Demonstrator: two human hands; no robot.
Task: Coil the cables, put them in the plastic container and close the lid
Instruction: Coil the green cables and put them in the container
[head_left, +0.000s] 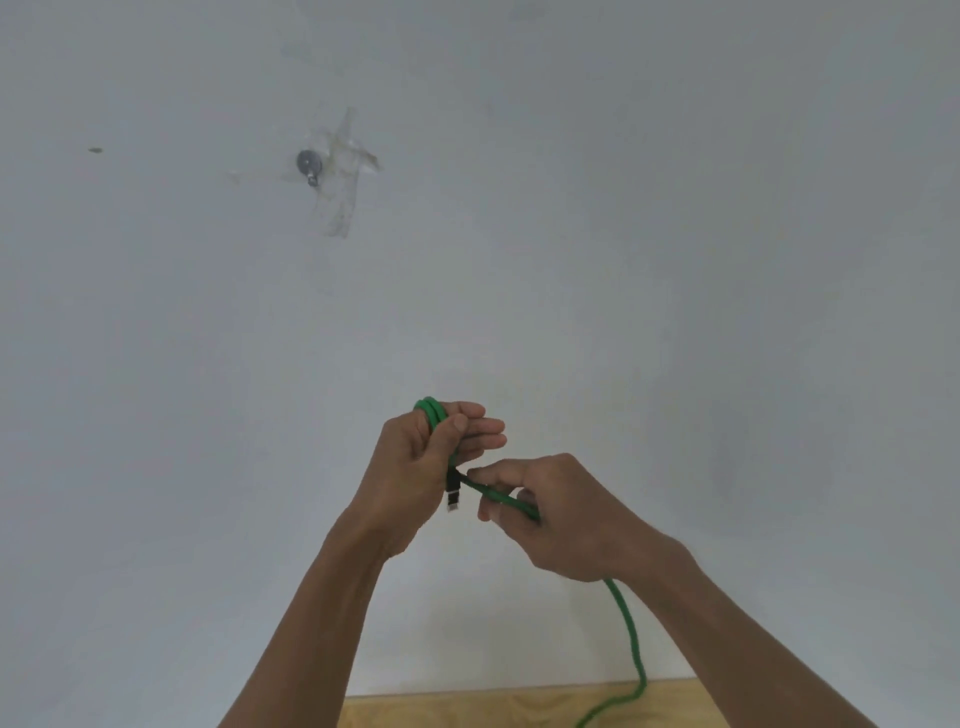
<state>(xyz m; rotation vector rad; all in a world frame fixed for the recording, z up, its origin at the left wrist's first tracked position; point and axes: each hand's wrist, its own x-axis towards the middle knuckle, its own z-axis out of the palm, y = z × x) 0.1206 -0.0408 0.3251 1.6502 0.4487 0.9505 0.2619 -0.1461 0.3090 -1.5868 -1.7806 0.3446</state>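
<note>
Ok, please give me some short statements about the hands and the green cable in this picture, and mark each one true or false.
1. The left hand holds loops of the green cable. True.
2. The right hand is empty. False: it pinches the cable near the left hand.
3. The cable's connector hangs below the left hand. True.
4. The whole cable is already coiled. False: a long part hangs from the right hand down to the wooden surface.
5. The plastic container stands beside the hands. False: none is in view.

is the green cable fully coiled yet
No, partly: a few loops of the green cable sit in the left hand; the rest trails past the right hand.
</note>
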